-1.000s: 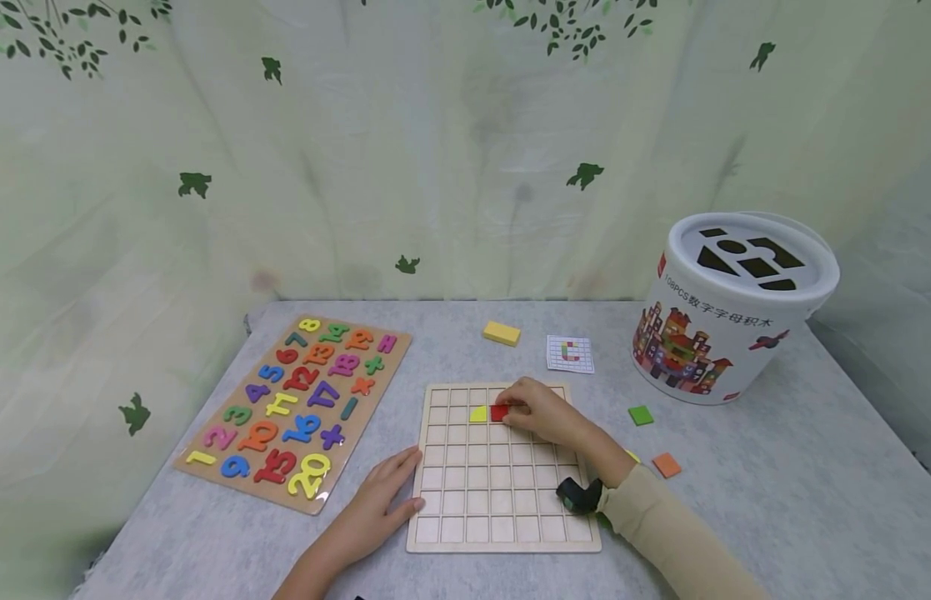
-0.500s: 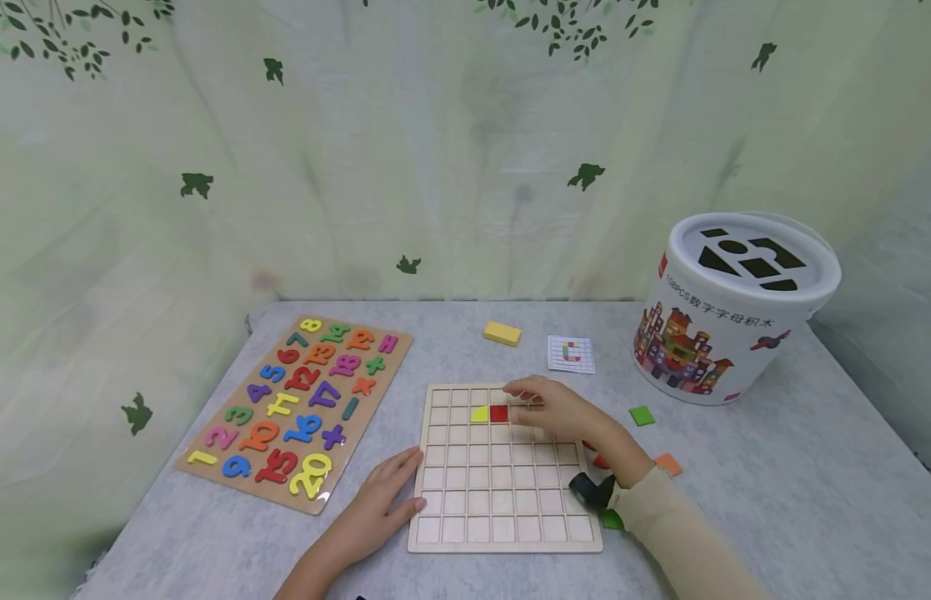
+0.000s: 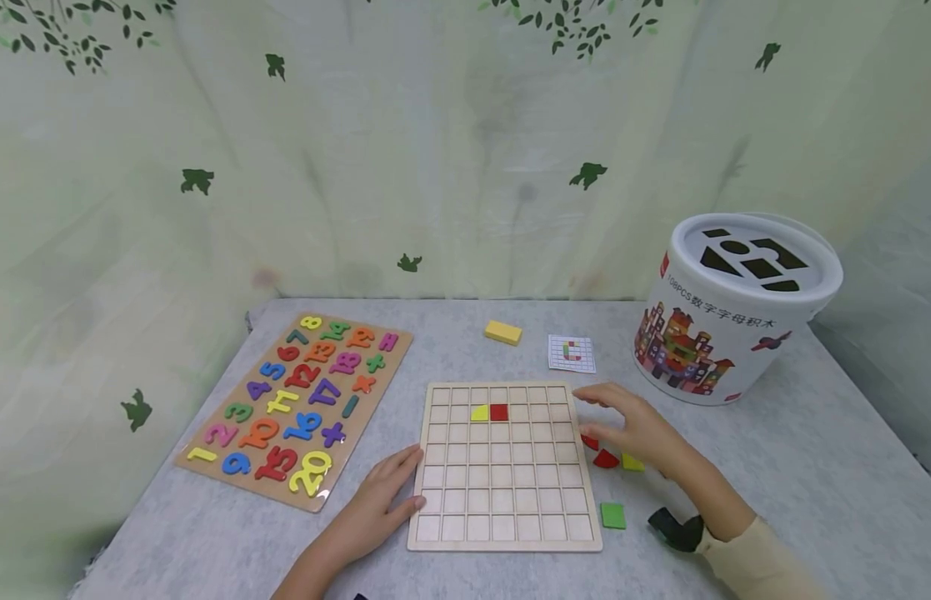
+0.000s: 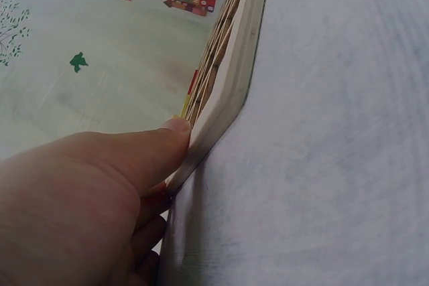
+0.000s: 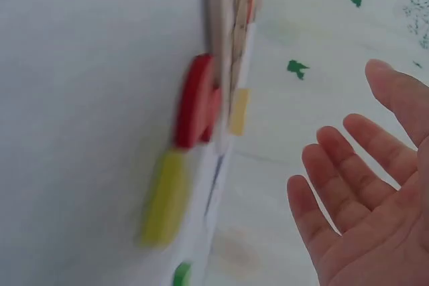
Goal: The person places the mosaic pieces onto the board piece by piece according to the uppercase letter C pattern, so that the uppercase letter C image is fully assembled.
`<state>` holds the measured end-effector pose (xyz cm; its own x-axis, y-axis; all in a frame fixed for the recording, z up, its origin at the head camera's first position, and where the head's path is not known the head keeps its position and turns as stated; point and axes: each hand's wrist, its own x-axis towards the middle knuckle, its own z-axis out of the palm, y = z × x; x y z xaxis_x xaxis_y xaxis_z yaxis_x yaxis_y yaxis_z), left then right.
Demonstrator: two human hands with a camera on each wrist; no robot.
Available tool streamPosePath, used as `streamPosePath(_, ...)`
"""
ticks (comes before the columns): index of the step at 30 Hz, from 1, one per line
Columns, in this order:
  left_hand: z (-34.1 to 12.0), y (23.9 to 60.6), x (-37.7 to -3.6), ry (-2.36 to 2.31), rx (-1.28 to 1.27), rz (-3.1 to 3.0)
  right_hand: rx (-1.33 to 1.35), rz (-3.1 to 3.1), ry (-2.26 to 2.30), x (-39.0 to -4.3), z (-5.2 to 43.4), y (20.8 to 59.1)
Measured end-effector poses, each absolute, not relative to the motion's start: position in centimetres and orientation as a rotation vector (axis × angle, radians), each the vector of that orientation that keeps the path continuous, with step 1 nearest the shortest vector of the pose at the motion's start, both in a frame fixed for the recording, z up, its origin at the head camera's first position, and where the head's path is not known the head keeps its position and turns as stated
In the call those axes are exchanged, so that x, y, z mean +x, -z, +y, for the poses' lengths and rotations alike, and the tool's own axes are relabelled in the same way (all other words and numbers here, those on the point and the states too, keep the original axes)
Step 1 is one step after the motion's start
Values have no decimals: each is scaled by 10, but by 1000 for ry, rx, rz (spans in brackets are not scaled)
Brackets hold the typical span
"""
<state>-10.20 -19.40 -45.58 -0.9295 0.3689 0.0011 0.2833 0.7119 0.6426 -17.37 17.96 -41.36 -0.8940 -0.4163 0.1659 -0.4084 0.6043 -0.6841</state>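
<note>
A wooden grid board lies flat on the table. Near its top, a yellow rounded piece and a red square tile sit in neighbouring cells. My left hand rests against the board's left edge; in the left wrist view its thumb touches the rim. Just off the board's right side is my right hand, fingers spread and holding nothing. Under and beside it lie red curved pieces and a yellow piece. A green square tile lies nearer the front.
At the left lies a board of colourful numbers. Behind the grid are a yellow block and a small pattern card. A large white bucket stands at the back right. A black device is on the right wrist.
The right hand has let go of the red square tile in its cell and moved right, off the board, uncovering pieces beside it. The left hand has stayed put.
</note>
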Motion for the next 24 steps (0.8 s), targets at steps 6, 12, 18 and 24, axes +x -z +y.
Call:
streamPosePath(6,-194,457,-102,-1011,532,2790,-659,2781,1095,-157,205,424)
streamPosePath(12,-194,457,-102,-1014,526,2779,-581,2718,1017,-147,223,433)
streamPosePath(18,-194,457,-102,-999,530,2784,-510,2686,975,-142,229,440)
streamPosePath(24,-194,457,-102,-1004,532,2772,-482,2732,931,-143,226,442)
